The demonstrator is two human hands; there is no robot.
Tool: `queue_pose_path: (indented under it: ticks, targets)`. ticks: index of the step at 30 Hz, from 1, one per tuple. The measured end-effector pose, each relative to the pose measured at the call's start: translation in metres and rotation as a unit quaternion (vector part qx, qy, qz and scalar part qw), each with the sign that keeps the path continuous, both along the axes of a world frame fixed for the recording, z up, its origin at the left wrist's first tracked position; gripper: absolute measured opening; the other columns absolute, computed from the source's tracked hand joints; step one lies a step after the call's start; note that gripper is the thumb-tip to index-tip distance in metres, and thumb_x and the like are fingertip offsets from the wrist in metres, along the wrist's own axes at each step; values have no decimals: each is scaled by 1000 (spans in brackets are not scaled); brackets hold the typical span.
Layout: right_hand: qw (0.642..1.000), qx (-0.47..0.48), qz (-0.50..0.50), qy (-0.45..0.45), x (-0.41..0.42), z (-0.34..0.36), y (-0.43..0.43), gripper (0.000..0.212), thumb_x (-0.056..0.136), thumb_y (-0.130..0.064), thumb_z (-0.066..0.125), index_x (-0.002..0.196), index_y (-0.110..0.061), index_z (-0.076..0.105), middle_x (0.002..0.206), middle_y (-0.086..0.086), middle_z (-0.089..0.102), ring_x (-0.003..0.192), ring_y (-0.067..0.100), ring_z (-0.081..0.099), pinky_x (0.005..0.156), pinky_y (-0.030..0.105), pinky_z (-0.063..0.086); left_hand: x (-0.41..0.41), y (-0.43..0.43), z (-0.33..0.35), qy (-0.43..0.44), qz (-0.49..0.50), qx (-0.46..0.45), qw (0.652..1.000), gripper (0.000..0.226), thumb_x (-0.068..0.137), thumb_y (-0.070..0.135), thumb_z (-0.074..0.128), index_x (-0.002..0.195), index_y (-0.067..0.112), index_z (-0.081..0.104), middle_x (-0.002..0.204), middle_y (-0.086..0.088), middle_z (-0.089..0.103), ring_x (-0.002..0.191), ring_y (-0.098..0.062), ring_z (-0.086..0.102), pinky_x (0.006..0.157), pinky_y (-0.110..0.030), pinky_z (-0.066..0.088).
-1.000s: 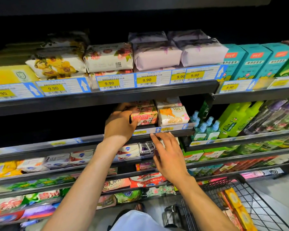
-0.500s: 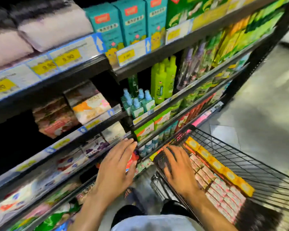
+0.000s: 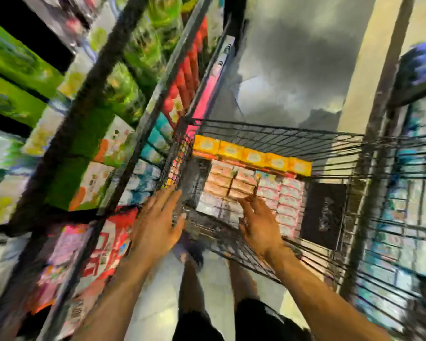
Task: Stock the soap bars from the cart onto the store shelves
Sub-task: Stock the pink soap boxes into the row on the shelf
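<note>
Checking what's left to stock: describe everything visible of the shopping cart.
The shopping cart is a dark wire basket beside the shelves. A row of yellow boxes lines its far wall; pink packs lie below them, with a dark patch at right. The right hand hovers open over the packs; the left hand is at its left rim, contact unclear.

A black wire cart (image 3: 330, 146) holds wrapped bars lying flat: yellow soap bars (image 3: 252, 156) in a row along its far wall, pink soap bars (image 3: 231, 184) packed in rows beside them. Blurred shelves (image 3: 92, 77) stand left.
</note>
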State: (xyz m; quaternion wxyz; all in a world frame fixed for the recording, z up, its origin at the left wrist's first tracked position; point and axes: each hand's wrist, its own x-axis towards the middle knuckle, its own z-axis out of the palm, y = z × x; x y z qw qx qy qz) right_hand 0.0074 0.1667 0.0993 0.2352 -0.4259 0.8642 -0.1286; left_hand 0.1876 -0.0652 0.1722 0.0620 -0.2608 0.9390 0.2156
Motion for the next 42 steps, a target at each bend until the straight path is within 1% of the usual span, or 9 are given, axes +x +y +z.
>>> queue_pose_path:
  ticks: [9,17,22,25,29,32,34,38,42]
  targets:
    - [997,27,-70,-28,-21,-126,-12,59,79,-18,71,135,-8,56,128,18,58,109,39,55,84,45,53,-5,22,-114,-58,-65,74,993,60,95,51,47,143,16,55,151,-3,50,136,-27,47,117,-42,35]
    - [993,-10,-62,102,-23,-172,-14,38,85,-22,72,119,-8,60,106,19,58,92,39,54,72,43,41,-1,37,-128,-49,-60,42,996,52,96,45,45,136,15,61,143,-2,58,124,-26,55,103,-44,46]
    - [995,37,-55,80,-27,-169,-15,44,87,-35,72,123,-12,62,113,16,58,99,37,53,76,42,36,2,38,-130,-46,-72,24,996,54,98,47,41,139,15,58,144,-3,56,127,-25,52,105,-41,42]
    - [997,3,-74,-24,-32,-135,-10,50,90,-45,69,130,-15,60,114,13,60,96,33,55,71,37,39,0,35,-123,-52,-68,32,996,55,96,49,45,138,16,58,143,-3,56,128,-24,50,105,-41,40]
    - [965,-108,-153,-185,-32,-60,-6,47,92,-48,68,122,-12,62,89,-8,56,70,5,48,60,23,36,-1,36,-78,-57,-22,43,997,59,93,51,48,138,14,58,144,-4,56,132,-27,48,112,-40,35]
    - [943,-142,-169,-250,-26,8,-12,38,87,-26,80,119,-14,64,103,-3,64,85,0,58,76,12,48,7,42,-21,-24,24,31,999,57,92,50,52,137,15,59,143,-4,57,131,-30,52,113,-41,38]
    - [929,-148,-168,-294,-21,53,-23,40,83,-29,77,119,-20,64,113,3,67,93,6,65,84,25,56,19,47,22,3,63,15,998,58,92,50,52,138,16,59,143,-4,57,131,-31,52,111,-45,42]
    - [916,-179,-101,-344,0,140,-56,40,84,9,74,117,-12,64,90,0,60,58,-7,52,57,12,47,58,60,101,79,146,-33,986,55,94,47,52,136,13,61,142,-4,58,130,-29,53,109,-46,43]
    - [916,-203,26,-345,34,214,-89,39,76,-10,80,108,-30,68,97,-21,72,87,-1,63,79,7,44,116,74,157,124,245,-88,957,52,94,42,55,137,13,60,145,-4,55,132,-27,52,113,-42,39]
